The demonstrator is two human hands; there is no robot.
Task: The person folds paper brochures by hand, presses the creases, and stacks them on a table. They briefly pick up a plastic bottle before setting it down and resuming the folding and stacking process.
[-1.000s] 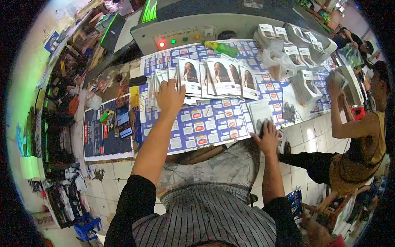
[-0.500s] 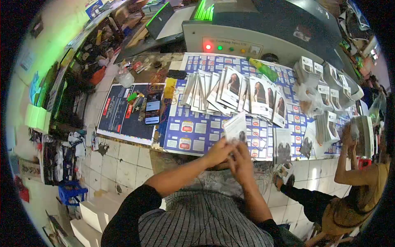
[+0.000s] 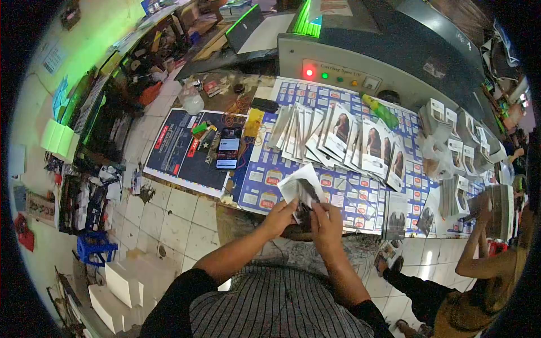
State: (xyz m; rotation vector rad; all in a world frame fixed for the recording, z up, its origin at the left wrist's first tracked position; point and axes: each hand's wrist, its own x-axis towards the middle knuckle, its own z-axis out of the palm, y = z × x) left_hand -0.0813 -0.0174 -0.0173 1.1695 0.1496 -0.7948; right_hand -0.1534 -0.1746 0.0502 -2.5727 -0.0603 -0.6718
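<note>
Your blue-and-white paper-covered table (image 3: 253, 188) bears a fanned row of white picture-printed leaflets (image 3: 341, 130), which crowds the space ahead of you. By the near edge, a white-and-dark printed paper sheet (image 3: 305, 185) sits between your left hand (image 3: 279, 219) and right hand (image 3: 327, 226), each grip closed on it; pinch evenly to avoid creases. A black rectangular phone (image 3: 227, 149) lies left, apart from both hands.

This is a print-finishing workshop: a big machine (image 3: 389, 53) with a glowing red lamp (image 3: 309, 72) and lettering that includes "Spot UV" stands along the far edge of the desk (image 3: 256, 80), where sheeting of repeated labels (image 3: 265, 194), fanned printed leaflets (image 3: 341, 132) and, toward the right end, stacks of print (image 3: 455, 155) lie.
</note>
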